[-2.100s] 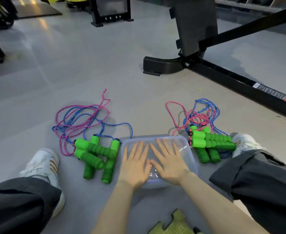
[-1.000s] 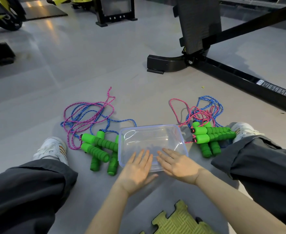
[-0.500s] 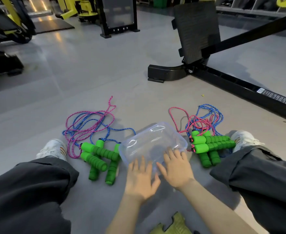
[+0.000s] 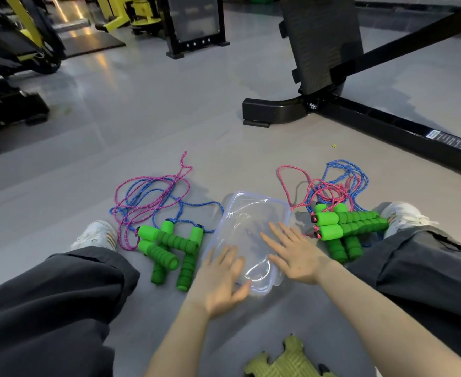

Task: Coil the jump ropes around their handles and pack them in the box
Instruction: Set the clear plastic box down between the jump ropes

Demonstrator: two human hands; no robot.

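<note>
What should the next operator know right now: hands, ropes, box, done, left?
Left hand: open, fingers flat on the clear box.
Right hand: open, fingers spread on the same box.
Box: on the floor between the two piles, no rope in it.
Left rope pile and right rope pile: beside the box, cords loose, four green handles each.
Done: nothing coiled or packed.
Left: coil each rope round its handles, put all in the box.

No lettering can be read on this gym floor; a label strip (image 4: 458, 144) bearing rows of small print lies along the black base rail (image 4: 373, 123) of an exercise machine at right; its characters are too small and blurred to make out.
</note>
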